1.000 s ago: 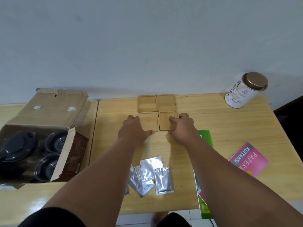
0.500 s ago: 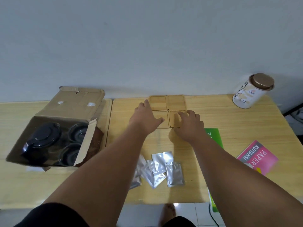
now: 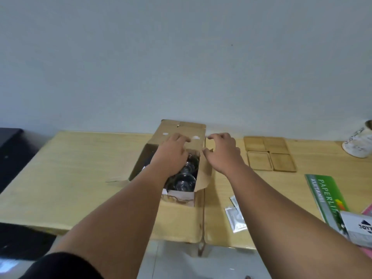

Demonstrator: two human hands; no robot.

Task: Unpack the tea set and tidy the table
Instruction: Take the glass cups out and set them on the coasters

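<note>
Both hands over the open cardboard box [image 3: 177,162] at centre frame. Left hand [image 3: 171,156] reaching down past the far flap, fingers loosely curled and spread, nothing visibly gripped; contact with the glassware below cannot be told. Right hand [image 3: 223,154] at 3 o'clock of the box, hovering by the right flap [image 3: 204,174], thumb and fingers parted in a wide claw, empty.

Inside the box, clear glass pieces [image 3: 184,178] packed close together, probably cups or a teapot; blur hides the exact shapes. So the main part of the tea set not yet out.

Already unpacked, by the look of things: four wooden coasters [image 3: 269,156] laid in a square at 3 o'clock of the box, edges touching. Silver foil sachets [image 3: 235,216] lying loose at 5 o'clock. Green booklet [image 3: 326,198] near the right edge at 4 o'clock; white tea canister [image 3: 358,146] at 2 o'clock, partly cut off.

Left to do, as judged: lifting out the glassware, setting it with the coasters, clearing box, sachets and papers off the wooden table [image 3: 80,168].
</note>
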